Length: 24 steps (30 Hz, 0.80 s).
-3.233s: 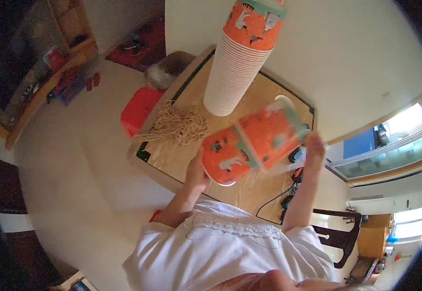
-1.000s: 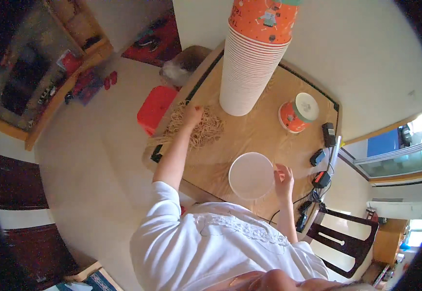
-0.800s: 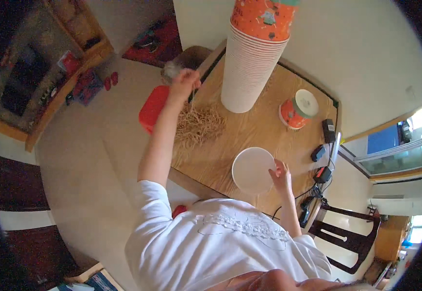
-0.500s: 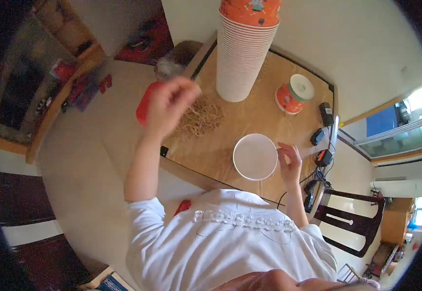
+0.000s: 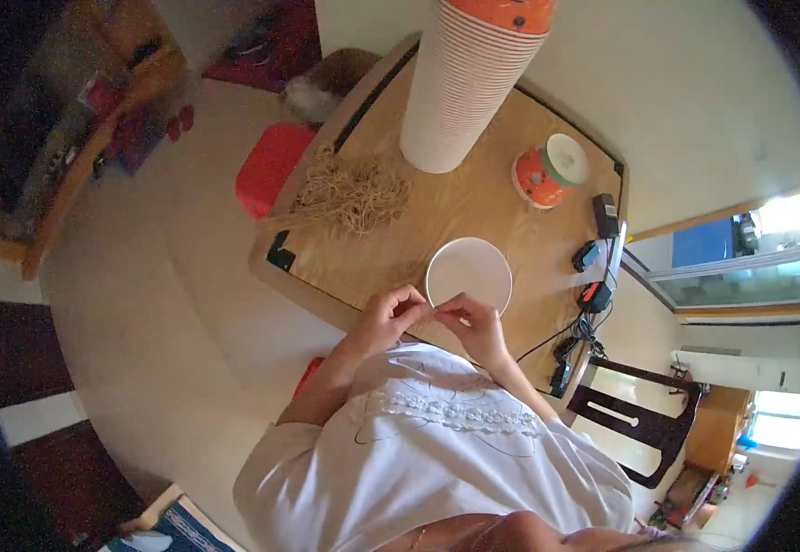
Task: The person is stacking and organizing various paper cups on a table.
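Observation:
A round white paper bucket (image 5: 470,269) stands on the table with its mouth toward me. At its near left rim my left hand (image 5: 389,319) and my right hand (image 5: 475,326) meet, fingertips almost touching. Both are closed in a pinch. Whatever sits between the fingers is too small to make out. To the left lies a loose heap of thin brown cords (image 5: 356,193). Behind the bucket rises a tall, leaning stack of nested paper buckets (image 5: 460,87), white inside with an orange printed outer one at the top.
An orange tub with a pale round top (image 5: 552,173) stands at the right on the wooden table (image 5: 345,271). Black power adapters (image 5: 606,216) and cables run along the table's right edge. Left of the table is a red stool (image 5: 274,166); a dark wooden chair (image 5: 637,414) stands at the right.
My left hand has come down from beside the cord heap to the bucket's near rim. My right hand has moved left from the bucket's right side to meet it. The view has shifted slightly.

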Each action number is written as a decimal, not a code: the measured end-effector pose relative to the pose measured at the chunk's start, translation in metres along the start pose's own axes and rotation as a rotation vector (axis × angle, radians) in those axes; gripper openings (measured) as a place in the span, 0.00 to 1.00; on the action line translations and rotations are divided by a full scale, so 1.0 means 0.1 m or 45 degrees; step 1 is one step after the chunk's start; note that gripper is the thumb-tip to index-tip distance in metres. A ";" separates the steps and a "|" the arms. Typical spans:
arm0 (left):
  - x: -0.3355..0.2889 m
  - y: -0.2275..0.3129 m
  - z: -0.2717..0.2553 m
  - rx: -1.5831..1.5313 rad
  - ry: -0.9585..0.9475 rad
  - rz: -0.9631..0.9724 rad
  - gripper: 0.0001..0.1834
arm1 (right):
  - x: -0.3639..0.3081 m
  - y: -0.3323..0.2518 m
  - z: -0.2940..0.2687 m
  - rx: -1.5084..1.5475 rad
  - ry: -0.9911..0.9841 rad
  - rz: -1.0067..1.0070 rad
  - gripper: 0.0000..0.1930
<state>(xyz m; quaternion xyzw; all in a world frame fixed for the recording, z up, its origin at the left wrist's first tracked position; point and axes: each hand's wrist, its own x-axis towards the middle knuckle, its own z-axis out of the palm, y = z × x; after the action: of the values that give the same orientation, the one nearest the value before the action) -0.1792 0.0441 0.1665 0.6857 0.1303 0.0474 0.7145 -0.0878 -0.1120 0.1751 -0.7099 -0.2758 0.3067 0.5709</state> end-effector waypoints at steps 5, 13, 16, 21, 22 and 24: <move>-0.07 0.00 -0.06 0.071 0.029 0.073 0.05 | -0.06 -0.10 -0.11 -0.127 0.021 -0.002 0.03; 0.11 0.04 0.14 0.330 -0.118 0.378 0.24 | -0.07 -0.10 -0.22 -0.359 0.084 -0.096 0.04; 0.32 0.17 0.41 0.273 -0.224 0.519 0.20 | -0.08 -0.14 -0.24 -0.474 0.159 -0.288 0.05; 0.55 -0.09 0.54 0.210 -0.180 0.064 0.13 | -0.09 -0.19 -0.42 -0.572 0.128 -0.099 0.05; 0.55 -0.08 0.54 0.345 -0.175 0.036 0.10 | -0.11 -0.15 -0.46 -0.584 0.142 -0.060 0.05; 0.55 -0.17 0.50 0.350 -0.164 -0.004 0.08 | -0.10 0.03 -0.59 -0.592 0.280 -0.057 0.03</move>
<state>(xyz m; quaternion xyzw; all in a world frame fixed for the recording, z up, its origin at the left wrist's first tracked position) -0.1160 0.0082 0.1444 0.7786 0.0904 -0.0162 0.6208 -0.0500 -0.1581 0.1825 -0.8449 -0.2909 0.1435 0.4253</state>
